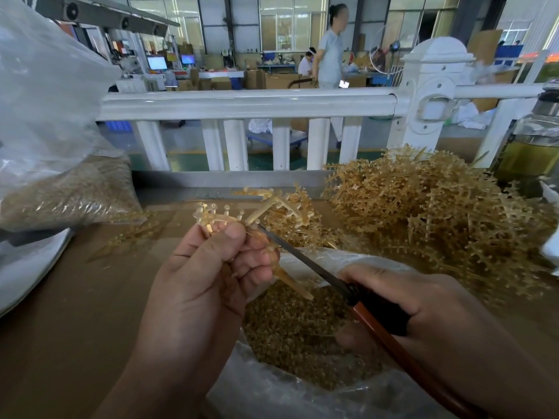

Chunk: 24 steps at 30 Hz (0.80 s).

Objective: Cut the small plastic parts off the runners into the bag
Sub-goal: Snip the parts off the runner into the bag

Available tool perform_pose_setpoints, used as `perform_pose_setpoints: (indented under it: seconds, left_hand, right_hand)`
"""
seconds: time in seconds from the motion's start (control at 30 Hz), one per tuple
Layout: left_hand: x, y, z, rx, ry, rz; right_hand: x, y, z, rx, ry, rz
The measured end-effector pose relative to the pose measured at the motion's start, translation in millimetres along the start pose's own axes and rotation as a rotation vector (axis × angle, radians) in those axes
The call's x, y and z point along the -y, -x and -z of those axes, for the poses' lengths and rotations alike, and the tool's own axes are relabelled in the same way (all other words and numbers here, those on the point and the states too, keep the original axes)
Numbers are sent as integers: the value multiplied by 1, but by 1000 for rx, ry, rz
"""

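Amber runner (225, 218) half inside left hand (199, 267)

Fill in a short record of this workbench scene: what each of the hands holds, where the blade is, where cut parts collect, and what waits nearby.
Left hand: holds a runner with small parts on it
Right hand: grips a knife by its handle
Blade: tip at the runner, beside the left hand
Bag: open below both hands, holding loose cut parts
Waiting: pile of uncut runners on the right
Also: second filled bag on the left
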<state>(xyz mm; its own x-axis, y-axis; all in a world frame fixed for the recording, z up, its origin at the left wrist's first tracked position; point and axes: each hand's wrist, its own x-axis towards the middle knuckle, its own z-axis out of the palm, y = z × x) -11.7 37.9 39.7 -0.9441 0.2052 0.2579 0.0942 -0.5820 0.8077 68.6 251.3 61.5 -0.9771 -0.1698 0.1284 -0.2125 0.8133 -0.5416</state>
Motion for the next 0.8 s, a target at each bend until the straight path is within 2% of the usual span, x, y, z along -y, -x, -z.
perform_pose_setpoints:
  seconds: [0.8]
  left_hand:
    - [0,-1,-2,0,-10,1]
  right_hand:
    - [2,0,3,-39,24,12]
